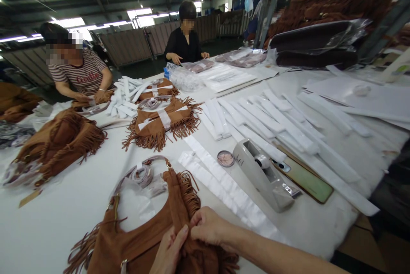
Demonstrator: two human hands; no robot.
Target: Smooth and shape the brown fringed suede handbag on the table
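A brown fringed handbag (141, 240) lies on the white table in front of me, its curved top edge and strap pointing away. My left hand (171, 248) rests on the bag, its thumb and fingers closed on the brown material. Right beside it, my right hand (205, 227) pinches the same bag near its right side, fingertips curled inward. The bag's wrapped strap (141, 173) curves above the opening, with clear and white wrapping around it. Part of the bag's lower body runs out of the picture.
Right of the bag are long white strips (224, 180), a grey tape dispenser (262, 175), a round tin (225, 158) and a green phone (307, 178). More fringed bags (160, 122) lie beyond. Two people (83, 71) work across the table. Dark packed bundles (315, 43) sit at the back right.
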